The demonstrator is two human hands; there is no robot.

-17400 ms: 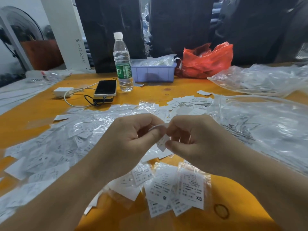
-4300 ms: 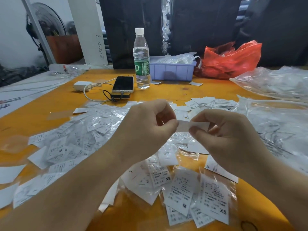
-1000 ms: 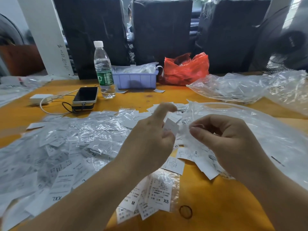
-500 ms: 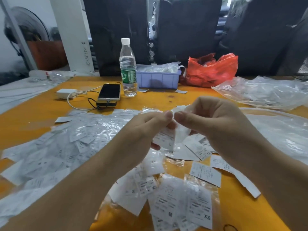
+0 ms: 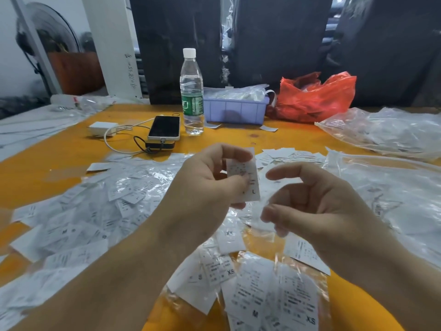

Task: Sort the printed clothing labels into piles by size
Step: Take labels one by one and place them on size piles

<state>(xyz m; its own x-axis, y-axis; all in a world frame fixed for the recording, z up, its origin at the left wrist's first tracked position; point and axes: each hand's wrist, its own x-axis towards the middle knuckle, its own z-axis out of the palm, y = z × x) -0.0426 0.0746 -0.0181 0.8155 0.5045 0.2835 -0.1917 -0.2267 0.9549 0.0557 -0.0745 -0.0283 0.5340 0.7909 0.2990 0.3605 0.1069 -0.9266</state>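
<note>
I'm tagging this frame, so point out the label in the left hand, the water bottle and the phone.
label in the left hand (image 5: 248,180), head view, on its printed face.
water bottle (image 5: 192,91), head view, on its clear body.
phone (image 5: 164,127), head view, on its dark screen.

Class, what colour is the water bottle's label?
Green, on the water bottle, seen in the head view.

An orange table (image 5: 298,139) stands before dark wrapped bundles (image 5: 274,44), a white pillar (image 5: 112,44) and a fan (image 5: 47,34).
</note>
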